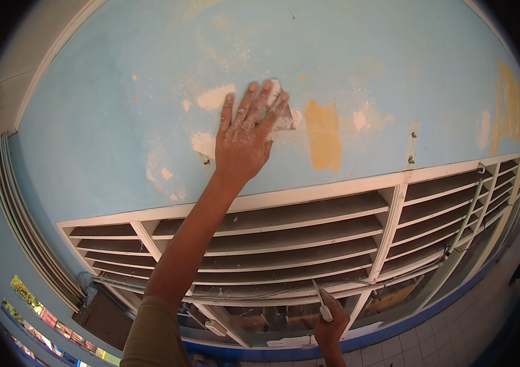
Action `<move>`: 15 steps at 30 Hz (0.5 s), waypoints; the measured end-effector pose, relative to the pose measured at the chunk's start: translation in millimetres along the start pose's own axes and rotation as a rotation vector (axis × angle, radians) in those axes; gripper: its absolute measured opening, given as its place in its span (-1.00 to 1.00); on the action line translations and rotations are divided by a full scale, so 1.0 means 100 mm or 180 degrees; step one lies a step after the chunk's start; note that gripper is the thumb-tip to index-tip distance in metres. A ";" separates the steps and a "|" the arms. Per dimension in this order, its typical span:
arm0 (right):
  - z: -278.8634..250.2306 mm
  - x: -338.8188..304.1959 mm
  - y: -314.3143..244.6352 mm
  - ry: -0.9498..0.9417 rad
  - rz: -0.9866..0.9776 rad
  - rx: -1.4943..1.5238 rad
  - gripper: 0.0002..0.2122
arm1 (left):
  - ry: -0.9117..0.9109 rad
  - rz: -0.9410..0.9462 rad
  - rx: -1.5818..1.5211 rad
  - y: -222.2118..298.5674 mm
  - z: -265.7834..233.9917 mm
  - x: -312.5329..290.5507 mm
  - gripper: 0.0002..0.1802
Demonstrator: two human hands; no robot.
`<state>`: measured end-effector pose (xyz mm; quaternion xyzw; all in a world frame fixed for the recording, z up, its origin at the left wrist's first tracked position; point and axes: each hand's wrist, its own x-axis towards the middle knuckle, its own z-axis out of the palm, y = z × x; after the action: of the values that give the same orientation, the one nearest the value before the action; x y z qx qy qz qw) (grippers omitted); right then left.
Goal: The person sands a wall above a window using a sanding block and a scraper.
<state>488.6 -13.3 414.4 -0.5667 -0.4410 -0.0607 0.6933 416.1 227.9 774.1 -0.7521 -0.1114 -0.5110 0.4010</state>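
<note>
Sandpaper (283,117) under left hand (244,137)

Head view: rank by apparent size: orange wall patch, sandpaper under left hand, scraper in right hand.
1. Orange patch, clearly the largest.
2. and 3. Sandpaper and scraper: no ranking. The left hand covers most of the sandpaper, the right hand hides part of the scraper, and the scraper is nearer the camera.

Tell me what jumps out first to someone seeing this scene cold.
The left hand, dusted white, presses a piece of sandpaper flat against a pale blue wall mottled with white filler patches and an ochre patch just to its right. Below runs a white louvred vent frame, and low in the picture the right hand holds a putty knife.
</note>
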 end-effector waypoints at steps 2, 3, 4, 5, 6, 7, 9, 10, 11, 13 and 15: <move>-0.01 0.31 -0.20 0.0010 -0.0209 -0.0147 -0.59 | 0.0365 -0.0418 -0.0036 -0.03 -0.04 0.06 -0.12; -0.02 0.54 -0.39 -0.0019 -0.0407 -0.0156 -0.57 | 0.0454 -0.0556 -0.0147 0.12 0.00 0.01 -0.12; -0.01 0.81 -0.53 0.0038 -0.0804 -0.0189 -0.56 | 0.0070 -0.0252 -0.0317 0.28 0.02 -0.12 -0.13; 0.01 1.04 -0.66 0.0121 -0.1131 -0.0350 -0.56 | -0.0326 0.0050 -0.0452 0.38 0.01 -0.30 -0.13; 0.01 1.25 -0.76 0.0204 -0.1455 -0.0543 -0.55 | -0.0488 0.0429 -0.0292 0.34 0.08 -0.47 -0.09; 0.00 1.44 -0.84 0.0366 -0.1706 -0.0814 -0.55 | -0.0478 0.0415 -0.0307 0.27 0.05 -0.45 -0.09; 0.09 1.78 -0.94 0.0710 -0.2152 -0.1296 -0.54 | -0.0475 0.0350 0.0076 0.03 -0.08 -0.27 -0.05; 0.15 1.93 -0.95 0.0827 -0.2261 -0.1422 -0.54 | -0.0245 0.0015 -0.0061 -0.06 -0.08 -0.17 -0.01; 0.20 2.10 -0.98 0.0940 -0.2375 -0.1542 -0.54 | -0.0246 0.0001 -0.0038 -0.01 -0.07 -0.16 -0.01; 0.23 2.47 -0.95 0.1296 -0.2643 -0.1538 -0.55 | 0.0215 -0.0718 -0.0206 0.28 -0.03 -0.16 0.01; 0.25 2.85 -0.90 0.1758 -0.2894 -0.1795 -0.57 | -0.0003 -0.0406 -0.0012 0.36 0.08 -0.36 0.02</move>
<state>594.1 94.9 673.1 -0.4466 -0.4096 -0.6108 0.5097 425.7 219.0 724.7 -0.7445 -0.1583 -0.5354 0.3662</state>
